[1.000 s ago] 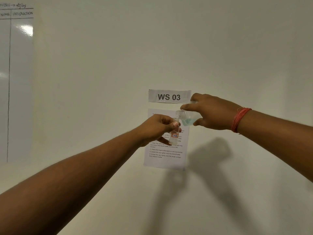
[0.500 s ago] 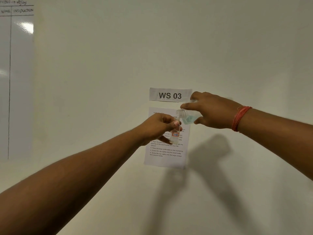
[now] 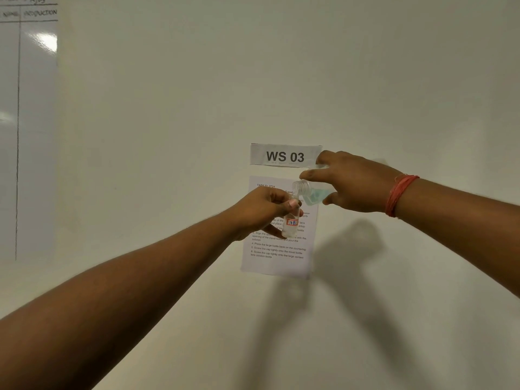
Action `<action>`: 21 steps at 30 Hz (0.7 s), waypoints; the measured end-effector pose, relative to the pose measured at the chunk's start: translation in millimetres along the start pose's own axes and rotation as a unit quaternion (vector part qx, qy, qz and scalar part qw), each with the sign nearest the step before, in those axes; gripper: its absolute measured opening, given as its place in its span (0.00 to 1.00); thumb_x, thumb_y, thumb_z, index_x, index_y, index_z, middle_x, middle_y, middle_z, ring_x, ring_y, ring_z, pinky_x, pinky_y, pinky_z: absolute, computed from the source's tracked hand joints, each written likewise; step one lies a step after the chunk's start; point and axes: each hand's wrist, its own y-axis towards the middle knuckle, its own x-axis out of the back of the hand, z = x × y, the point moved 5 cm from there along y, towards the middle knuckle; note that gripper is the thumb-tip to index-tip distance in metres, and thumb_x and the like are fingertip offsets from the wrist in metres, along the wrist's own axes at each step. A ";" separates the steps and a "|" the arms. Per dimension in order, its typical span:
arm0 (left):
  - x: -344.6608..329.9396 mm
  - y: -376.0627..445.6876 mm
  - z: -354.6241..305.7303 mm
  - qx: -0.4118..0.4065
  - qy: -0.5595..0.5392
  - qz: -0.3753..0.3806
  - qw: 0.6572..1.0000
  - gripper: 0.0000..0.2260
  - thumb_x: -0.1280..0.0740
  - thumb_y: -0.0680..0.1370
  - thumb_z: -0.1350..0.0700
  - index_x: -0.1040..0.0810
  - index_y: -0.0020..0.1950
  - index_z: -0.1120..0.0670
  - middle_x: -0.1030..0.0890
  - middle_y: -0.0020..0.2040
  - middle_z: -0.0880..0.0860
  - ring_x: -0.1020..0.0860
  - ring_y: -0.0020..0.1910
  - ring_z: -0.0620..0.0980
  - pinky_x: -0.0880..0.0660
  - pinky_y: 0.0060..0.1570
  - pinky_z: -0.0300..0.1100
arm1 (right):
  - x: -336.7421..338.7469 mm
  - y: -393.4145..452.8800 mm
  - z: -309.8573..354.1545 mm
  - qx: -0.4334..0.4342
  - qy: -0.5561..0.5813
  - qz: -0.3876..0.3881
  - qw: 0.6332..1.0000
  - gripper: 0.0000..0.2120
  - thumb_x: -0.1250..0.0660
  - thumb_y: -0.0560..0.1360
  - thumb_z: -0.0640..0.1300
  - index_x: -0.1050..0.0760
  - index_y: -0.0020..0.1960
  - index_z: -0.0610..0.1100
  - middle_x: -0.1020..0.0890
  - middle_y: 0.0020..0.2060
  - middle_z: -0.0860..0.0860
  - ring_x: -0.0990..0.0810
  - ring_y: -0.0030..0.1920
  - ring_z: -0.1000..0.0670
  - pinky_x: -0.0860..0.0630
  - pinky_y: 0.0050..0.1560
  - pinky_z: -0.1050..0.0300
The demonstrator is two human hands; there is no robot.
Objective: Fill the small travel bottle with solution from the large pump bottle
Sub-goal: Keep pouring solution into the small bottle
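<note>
My left hand [image 3: 263, 211] grips a small clear travel bottle [image 3: 291, 225] upright; it carries a red-framed label reading 178. My right hand [image 3: 351, 182] holds a larger clear bottle [image 3: 311, 192] tipped down to the left, with pale blue-green liquid inside. Its threaded open neck sits right above the small bottle's mouth. Most of the large bottle's body is hidden by my right palm. No pump head is in view. A red thread band circles my right wrist.
Both hands are raised in front of a pale wall. A "WS 03" sign [image 3: 285, 156] and a printed instruction sheet [image 3: 277, 257] hang behind the bottles. A whiteboard [image 3: 28, 122] covers the far left.
The large bottle has tipped a little further, and its neck now sits closer over the small bottle. Both hands keep their grips and have hardly shifted.
</note>
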 end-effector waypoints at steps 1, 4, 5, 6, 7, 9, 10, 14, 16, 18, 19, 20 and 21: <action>0.5 0.2 0.7 0.000 -0.001 0.000 1.000 0.14 0.35 0.83 0.52 0.17 0.57 0.62 0.14 0.56 0.55 0.14 0.52 0.53 0.15 0.48 0.53 | -0.5 0.2 0.1 -0.001 0.000 0.001 1.000 0.32 0.29 0.74 0.50 0.38 0.75 0.57 0.31 0.67 0.48 0.28 0.62 0.44 0.24 0.59 0.48; 0.8 0.8 2.3 -0.001 0.001 0.000 1.000 0.14 0.35 0.83 0.51 0.17 0.57 0.61 0.14 0.56 0.55 0.14 0.52 0.53 0.15 0.48 0.53 | -2.4 0.8 0.1 0.000 0.001 0.003 1.000 0.33 0.28 0.74 0.50 0.37 0.75 0.56 0.31 0.68 0.47 0.28 0.62 0.44 0.24 0.59 0.47; 0.7 0.8 2.7 -0.001 0.001 0.001 1.000 0.14 0.35 0.83 0.51 0.17 0.57 0.61 0.14 0.56 0.55 0.14 0.52 0.53 0.15 0.48 0.53 | -2.6 1.1 0.2 0.000 0.003 0.003 1.000 0.33 0.28 0.73 0.50 0.37 0.75 0.56 0.31 0.67 0.47 0.28 0.62 0.43 0.24 0.59 0.47; 0.5 0.9 3.2 0.000 0.000 0.001 1.000 0.14 0.35 0.83 0.52 0.17 0.57 0.61 0.14 0.56 0.55 0.15 0.52 0.53 0.15 0.48 0.53 | -3.1 1.4 0.3 0.000 0.005 0.004 1.000 0.33 0.28 0.73 0.50 0.37 0.74 0.56 0.31 0.67 0.47 0.28 0.63 0.43 0.24 0.59 0.47; 0.5 0.7 3.7 0.002 -0.001 0.001 1.000 0.14 0.35 0.83 0.52 0.17 0.57 0.61 0.14 0.56 0.55 0.15 0.52 0.53 0.15 0.47 0.53 | -3.8 1.6 0.7 0.000 0.005 0.004 1.000 0.33 0.28 0.73 0.50 0.37 0.74 0.56 0.31 0.67 0.47 0.28 0.63 0.44 0.24 0.59 0.47; 0.4 1.0 4.7 0.004 0.000 0.000 1.000 0.14 0.35 0.83 0.52 0.17 0.57 0.61 0.14 0.56 0.55 0.15 0.52 0.53 0.15 0.46 0.51 | -5.0 1.9 0.8 0.000 0.004 0.005 1.000 0.33 0.28 0.74 0.50 0.37 0.75 0.56 0.31 0.68 0.48 0.28 0.63 0.44 0.24 0.59 0.47; 0.7 1.0 5.3 0.004 -0.001 0.000 1.000 0.13 0.35 0.83 0.52 0.17 0.57 0.61 0.14 0.55 0.55 0.15 0.52 0.53 0.15 0.46 0.51 | -5.6 2.0 0.9 0.000 0.005 0.005 1.000 0.33 0.29 0.74 0.50 0.38 0.75 0.56 0.32 0.68 0.48 0.28 0.63 0.44 0.24 0.59 0.47; 1.7 1.1 6.4 0.002 -0.006 -0.002 1.000 0.14 0.35 0.83 0.53 0.17 0.57 0.61 0.14 0.55 0.55 0.15 0.52 0.53 0.15 0.46 0.51 | -6.2 2.7 0.5 0.000 0.009 0.006 1.000 0.32 0.29 0.74 0.50 0.37 0.75 0.56 0.31 0.67 0.47 0.28 0.63 0.44 0.24 0.59 0.47; 1.6 1.3 6.8 0.002 -0.005 -0.001 1.000 0.14 0.35 0.83 0.53 0.17 0.57 0.61 0.14 0.55 0.55 0.15 0.52 0.53 0.15 0.46 0.51 | -6.1 2.8 0.6 0.000 0.010 0.005 1.000 0.32 0.28 0.74 0.50 0.37 0.75 0.56 0.31 0.67 0.47 0.28 0.63 0.43 0.24 0.59 0.47; 1.4 1.6 6.9 0.002 -0.005 -0.001 1.000 0.14 0.35 0.83 0.53 0.17 0.57 0.62 0.14 0.55 0.55 0.15 0.52 0.53 0.15 0.45 0.50 | -6.4 2.9 0.8 0.001 0.009 0.005 1.000 0.32 0.28 0.74 0.50 0.37 0.75 0.56 0.31 0.66 0.47 0.28 0.62 0.44 0.24 0.59 0.47; 1.5 1.7 6.8 0.001 -0.003 -0.002 1.000 0.14 0.35 0.83 0.53 0.17 0.58 0.61 0.14 0.55 0.54 0.14 0.52 0.52 0.15 0.45 0.49 | -6.4 3.1 1.0 0.001 0.008 0.006 1.000 0.32 0.28 0.74 0.50 0.37 0.75 0.56 0.31 0.66 0.47 0.28 0.62 0.44 0.24 0.59 0.47; 1.6 1.6 6.7 0.001 -0.001 -0.002 1.000 0.14 0.35 0.83 0.53 0.17 0.57 0.61 0.14 0.56 0.54 0.15 0.52 0.52 0.15 0.44 0.49 | -6.3 3.3 0.9 0.002 0.008 0.006 1.000 0.32 0.28 0.74 0.50 0.37 0.75 0.56 0.31 0.66 0.47 0.28 0.62 0.44 0.24 0.59 0.47; 1.6 1.9 6.3 0.001 0.000 -0.002 1.000 0.14 0.35 0.83 0.53 0.17 0.58 0.61 0.14 0.56 0.54 0.15 0.52 0.52 0.15 0.44 0.48 | -5.9 3.6 0.7 0.002 0.009 0.006 1.000 0.32 0.28 0.74 0.50 0.37 0.74 0.56 0.31 0.67 0.47 0.28 0.62 0.43 0.24 0.59 0.47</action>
